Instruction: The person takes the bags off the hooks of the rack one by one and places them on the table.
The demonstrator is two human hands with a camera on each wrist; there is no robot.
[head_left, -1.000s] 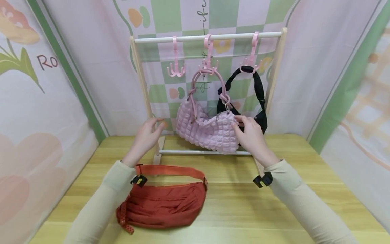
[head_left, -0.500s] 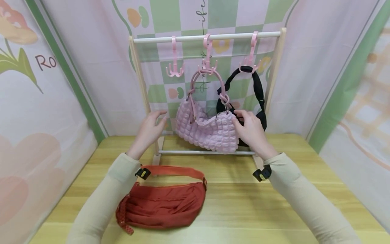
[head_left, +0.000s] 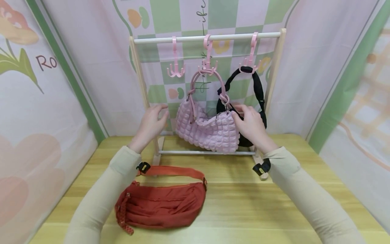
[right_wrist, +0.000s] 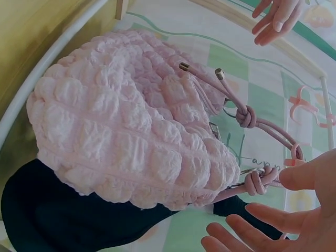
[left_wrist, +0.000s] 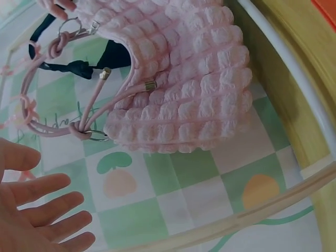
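A puffy pink handbag [head_left: 210,137] hangs by its knotted handle from the middle pink hook [head_left: 208,56]. My left hand [head_left: 150,123], fingers apart, hovers left of the bag without contact; its spread fingers show in the left wrist view. Beside the bag's upper right corner is my right hand [head_left: 252,127], thumb and fingers parted near the handle knot [right_wrist: 255,181] in the right wrist view, gripping nothing. Behind it a black bag [head_left: 258,89] hangs from the right hook [head_left: 252,51], partly hidden. On the table lies a red waist bag [head_left: 164,206].
The rack has a white top bar [head_left: 231,36], wooden side posts [head_left: 275,64] and a white lower bar [head_left: 189,152]. From its left side hangs a third pink hook [head_left: 175,69] with no bag on it. Printed cloth walls surround the wooden table [head_left: 243,210].
Both hands have risen, the left more clearly, from beside the pink bag's lower part toward its upper part. My left sleeve uncovers more of the red bag. The hanging bags stay put.
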